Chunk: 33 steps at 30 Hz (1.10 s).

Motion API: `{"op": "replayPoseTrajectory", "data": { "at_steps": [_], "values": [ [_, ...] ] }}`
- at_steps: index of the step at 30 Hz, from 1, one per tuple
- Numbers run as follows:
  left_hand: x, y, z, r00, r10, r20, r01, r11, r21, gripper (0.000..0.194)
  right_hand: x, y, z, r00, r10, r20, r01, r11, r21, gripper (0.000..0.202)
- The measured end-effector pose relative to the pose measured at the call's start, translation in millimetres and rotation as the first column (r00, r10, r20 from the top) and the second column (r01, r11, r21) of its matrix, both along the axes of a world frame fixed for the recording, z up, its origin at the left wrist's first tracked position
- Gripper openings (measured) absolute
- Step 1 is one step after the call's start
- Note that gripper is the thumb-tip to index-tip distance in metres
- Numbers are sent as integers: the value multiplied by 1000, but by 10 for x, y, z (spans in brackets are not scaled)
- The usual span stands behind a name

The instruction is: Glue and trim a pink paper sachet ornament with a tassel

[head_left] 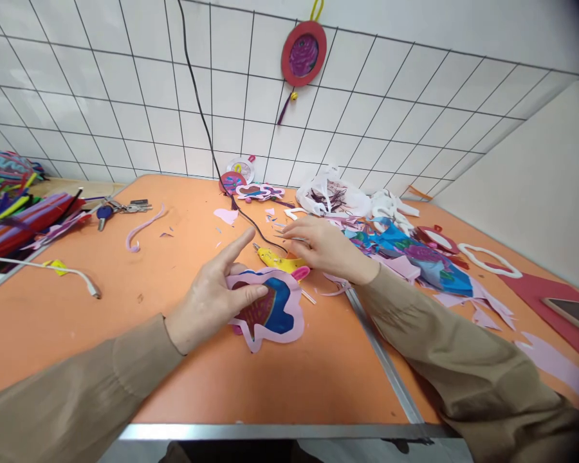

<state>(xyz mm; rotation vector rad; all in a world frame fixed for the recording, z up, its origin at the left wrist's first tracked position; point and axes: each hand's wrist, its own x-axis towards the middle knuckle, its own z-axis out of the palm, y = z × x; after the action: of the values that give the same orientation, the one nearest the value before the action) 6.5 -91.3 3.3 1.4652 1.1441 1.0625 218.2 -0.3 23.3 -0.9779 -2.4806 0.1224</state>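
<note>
While the left hand (pixel 205 302) grips the pink-edged ornament (pixel 275 315) between thumb and fingers at its nine o'clock side, leave the printed face uncovered. The ornament lies directly ahead of the wearer, over the bench (pixel 270 395); whether they touch cannot be confirmed. At one o'clock from it, the right hand (pixel 321 245) bends its fingers near the yellow glue gun (pixel 273 258); any grasp cannot be determined. For good results, hold the ornament steady and keep fingertips off the nozzle (pixel 256 246), which may be hot.

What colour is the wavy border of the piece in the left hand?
Pale pink; the wavy border shows in the head view.
</note>
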Motion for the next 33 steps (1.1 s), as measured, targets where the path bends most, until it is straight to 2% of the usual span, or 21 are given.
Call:
{"op": "replayPoseTrajectory", "data": {
  "at_steps": [1, 3, 5, 6, 10, 13, 15, 17, 19, 22, 24, 27, 30, 33],
  "values": [
    [4, -2, -5, 1000, -3, -22, 3, 1000, 10, 90, -44, -72, 52, 987, -29, -160, 17, 997, -72, 23],
    [13, -7, -22, 998, -18, -60, 20, 999, 34, 89, -140, -250, 121, 948, 14, -317, -107, 955, -278, 28],
    [19, -10, -47, 996, -37, -79, 43, 996, 72, 86, -235, -427, 136, 944, 78, -322, -195, 916, -351, 22],
    [22, -9, -60, 996, -45, -81, 53, 994, 95, 85, -277, -498, 125, 952, 80, -294, -190, 910, -369, 21],
    [29, -5, -82, 995, -46, -91, 59, 987, 149, 81, -375, -611, 36, 964, 30, -264, -123, 930, -346, 17],
    [31, 1, -58, 994, -29, -105, 40, 993, 110, 78, -377, -574, -5, 954, 8, -299, -115, 933, -341, 22],
    [29, 7, -43, 998, -30, -55, 34, 997, 72, 61, -359, -534, -13, 951, 6, -309, -119, 930, -348, 20],
    [25, 17, -40, 999, -43, 14, 43, 999, 27, 35, -336, -495, -12, 950, 11, -312, -138, 912, -387, 19],
    [17, 28, -48, 998, -42, 49, 43, 999, -22, 24, -310, -461, -5, 949, 26, -313, -175, 872, -456, 26],
    [0, 47, -70, 997, -3, 75, 7, 998, -64, 26, -279, -426, 12, 934, 27, -356, -217, 835, -505, 46],
    [-9, 56, -83, 995, 23, 97, -17, 998, -66, 28, -276, -414, 16, 919, -1, -393, -203, 856, -476, 50],
    [-13, 56, -90, 995, 30, 97, -23, 997, -71, 29, -301, -403, -10, 922, -47, -385, -147, 876, -459, 38],
    [-11, 47, -80, 995, 13, 99, -6, 997, -70, 30, -331, -389, -53, 939, -79, -335, -107, 858, -502, 28],
    [-15, 46, -63, 990, 3, 139, 12, 994, -112, 34, -331, -372, -66, 933, -100, -347, -113, 831, -544, 30]
  ]
}}
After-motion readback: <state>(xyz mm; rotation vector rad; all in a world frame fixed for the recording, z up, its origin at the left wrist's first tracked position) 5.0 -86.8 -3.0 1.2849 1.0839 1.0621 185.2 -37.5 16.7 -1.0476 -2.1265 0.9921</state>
